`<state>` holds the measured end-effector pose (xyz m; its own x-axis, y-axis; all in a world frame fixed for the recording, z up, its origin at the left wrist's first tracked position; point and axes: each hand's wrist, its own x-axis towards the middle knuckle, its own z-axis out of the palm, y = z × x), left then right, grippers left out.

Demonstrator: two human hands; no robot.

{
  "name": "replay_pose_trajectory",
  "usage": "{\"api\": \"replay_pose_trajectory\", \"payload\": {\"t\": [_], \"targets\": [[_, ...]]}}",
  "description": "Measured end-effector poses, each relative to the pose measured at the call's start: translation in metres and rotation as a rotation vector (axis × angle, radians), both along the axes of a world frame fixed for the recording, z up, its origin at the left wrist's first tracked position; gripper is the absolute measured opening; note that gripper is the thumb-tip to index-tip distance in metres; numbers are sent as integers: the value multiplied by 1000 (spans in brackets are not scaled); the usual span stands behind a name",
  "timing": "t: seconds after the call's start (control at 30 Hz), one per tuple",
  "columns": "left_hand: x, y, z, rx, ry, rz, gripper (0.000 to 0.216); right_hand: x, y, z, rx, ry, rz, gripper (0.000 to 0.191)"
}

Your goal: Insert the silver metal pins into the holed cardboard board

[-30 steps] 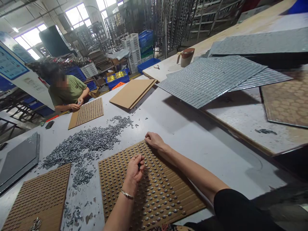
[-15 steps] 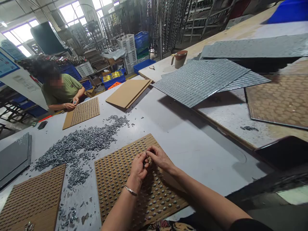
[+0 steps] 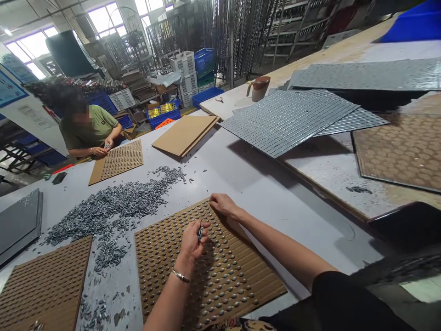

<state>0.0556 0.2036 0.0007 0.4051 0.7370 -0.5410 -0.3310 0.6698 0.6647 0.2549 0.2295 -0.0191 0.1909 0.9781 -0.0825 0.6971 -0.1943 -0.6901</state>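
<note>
Head view: the left hand (image 3: 191, 241) pinches a few small metal pieces (image 3: 200, 232) between thumb and fingertips, hovering over the brown perforated board (image 3: 220, 280). They look light, hard and slick, best taken at the narrow middle. Just beyond, the right hand (image 3: 222, 203) presses fingers together on the board's far edge, likely seating one piece. Left of both hands sprawls the loose pile (image 3: 113, 207); right of them the grey bench (image 3: 275, 197) lies open. Farther off, a co-worker (image 3: 87, 131) fills another board (image 3: 119, 161).
</note>
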Motion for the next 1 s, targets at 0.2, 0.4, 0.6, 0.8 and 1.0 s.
{"api": "replay_pose_trajectory", "payload": {"t": [0.2, 0.4, 0.6, 0.8, 1.0], "targets": [[-4, 5, -3, 49, 10, -33, 40, -2, 13, 0, -68, -93, 41, 14], [-5, 5, 2, 70, -45, -8, 39, -10, -4, 13, 6, -67, -50, 21], [0, -1, 3, 63, -58, -17, 41, -39, -64, 33, 178, 446, 109, 23], [11, -6, 5, 44, 3, -63, 49, -56, -93, 42, 289, 564, 4, 20], [16, -13, 1, -3, 35, -120, 49, -61, -98, 40, 330, 534, -55, 16]]}}
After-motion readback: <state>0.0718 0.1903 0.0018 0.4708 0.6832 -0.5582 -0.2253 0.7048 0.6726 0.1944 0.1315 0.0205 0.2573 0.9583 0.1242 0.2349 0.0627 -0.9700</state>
